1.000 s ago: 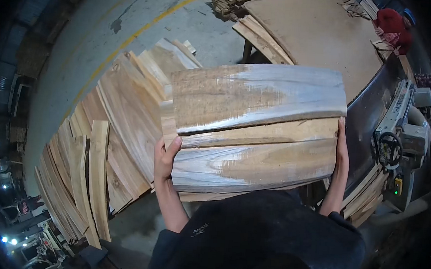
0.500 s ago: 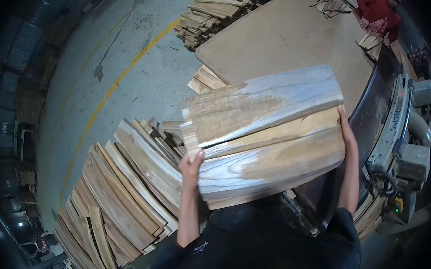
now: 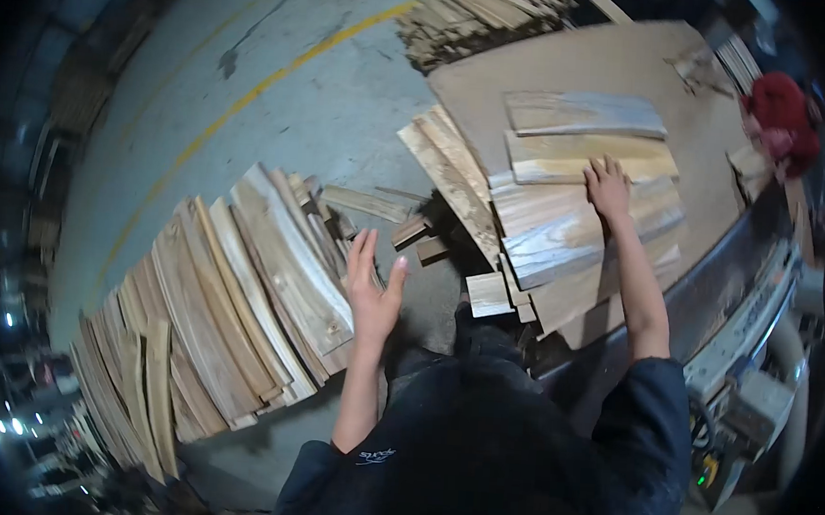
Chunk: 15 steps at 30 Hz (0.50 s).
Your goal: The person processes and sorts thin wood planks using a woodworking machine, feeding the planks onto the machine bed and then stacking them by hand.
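Observation:
My right hand (image 3: 609, 189) lies with its fingers spread on a yellowish wooden board (image 3: 541, 162) on the brown tabletop (image 3: 485, 83). Behind that board is a grey-streaked board (image 3: 587, 113), and nearer to me several pale boards (image 3: 554, 252) lie side by side and overlapping. My left hand (image 3: 375, 298) is raised in the air, thumb and fingers apart, with nothing in it. Below and to its left stands a long row of wooden boards (image 3: 216, 307) packed side by side. A small square wood piece (image 3: 490, 294) sits at the table's near corner.
Long strips (image 3: 450, 180) lie along the table's left edge. A pile of thin wood (image 3: 479, 21) stands at the back. Offcuts (image 3: 369, 203) lie on the floor. At right is a machine (image 3: 753, 406) beside a dark belt (image 3: 690, 270). A person in red (image 3: 781, 124) is at the far right.
The boards that both hands held up now lie on the table. My left hand has let go and is apart from them; my right hand has moved onto their top.

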{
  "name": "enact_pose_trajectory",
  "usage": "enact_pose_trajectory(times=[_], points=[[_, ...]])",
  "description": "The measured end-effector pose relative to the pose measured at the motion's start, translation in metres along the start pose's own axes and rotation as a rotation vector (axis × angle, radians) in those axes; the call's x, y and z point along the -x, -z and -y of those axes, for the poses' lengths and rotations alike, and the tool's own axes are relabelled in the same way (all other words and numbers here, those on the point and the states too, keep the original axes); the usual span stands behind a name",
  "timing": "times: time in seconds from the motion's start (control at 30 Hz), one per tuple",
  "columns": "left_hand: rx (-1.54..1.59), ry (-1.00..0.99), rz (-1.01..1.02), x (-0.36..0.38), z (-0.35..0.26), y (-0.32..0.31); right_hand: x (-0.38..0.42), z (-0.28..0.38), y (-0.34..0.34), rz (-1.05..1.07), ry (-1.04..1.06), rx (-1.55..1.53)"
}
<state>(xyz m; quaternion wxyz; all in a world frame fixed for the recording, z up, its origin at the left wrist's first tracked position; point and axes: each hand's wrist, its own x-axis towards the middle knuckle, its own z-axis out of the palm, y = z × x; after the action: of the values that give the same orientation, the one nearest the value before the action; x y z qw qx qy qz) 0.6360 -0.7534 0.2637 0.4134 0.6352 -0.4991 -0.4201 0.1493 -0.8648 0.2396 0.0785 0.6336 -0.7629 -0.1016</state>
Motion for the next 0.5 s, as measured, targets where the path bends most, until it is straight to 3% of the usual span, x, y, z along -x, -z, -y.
enact_pose_trajectory(times=[0.07, 0.1, 0.13, 0.17, 0.2, 0.23, 0.27, 0.3, 0.33, 0.4, 0.47, 0.5], points=[[0.038, 0.065, -0.113, 0.009, 0.023, 0.034, -0.014, -0.013, -0.006, -0.011, 0.120, -0.070], [-0.003, 0.088, -0.199, 0.010, 0.037, 0.054, -0.020, -0.015, -0.019, 0.007, 0.292, 0.113], [-0.049, 0.156, -0.338, 0.011, 0.051, 0.078, -0.030, -0.017, -0.038, 0.016, 0.243, -0.140], [-0.049, 0.137, -0.348, 0.007, 0.068, 0.105, -0.031, 0.012, -0.028, 0.078, 0.227, -0.026], [-0.051, 0.128, -0.357, 0.003, 0.085, 0.135, -0.033, 0.058, -0.007, 0.099, -0.021, -0.165], [-0.172, 0.079, -0.422, -0.006, 0.104, 0.169, -0.039, 0.075, -0.010, 0.064, 0.475, 0.272], [-0.268, 0.030, -0.420, 0.025, 0.109, 0.199, 0.002, 0.061, 0.005, 0.071, 0.349, 0.211], [-0.387, 0.027, -0.455, 0.033, 0.118, 0.238, 0.020, 0.082, 0.014, -0.043, 0.140, -0.071], [-0.499, 0.009, -0.457, 0.038, 0.131, 0.279, 0.033, 0.098, -0.004, -0.189, 0.101, -0.305], [-0.708, 0.012, -0.528, 0.049, 0.154, 0.364, 0.083, 0.185, 0.056, -0.220, 0.191, -0.296], [-0.875, 0.135, -0.513, 0.047, 0.189, 0.471, 0.122, 0.280, 0.070, -0.185, 0.094, -0.399], [-1.020, 0.092, -0.701, 0.148, 0.165, 0.411, 0.168, 0.219, -0.011, -0.331, 0.088, -0.609]])
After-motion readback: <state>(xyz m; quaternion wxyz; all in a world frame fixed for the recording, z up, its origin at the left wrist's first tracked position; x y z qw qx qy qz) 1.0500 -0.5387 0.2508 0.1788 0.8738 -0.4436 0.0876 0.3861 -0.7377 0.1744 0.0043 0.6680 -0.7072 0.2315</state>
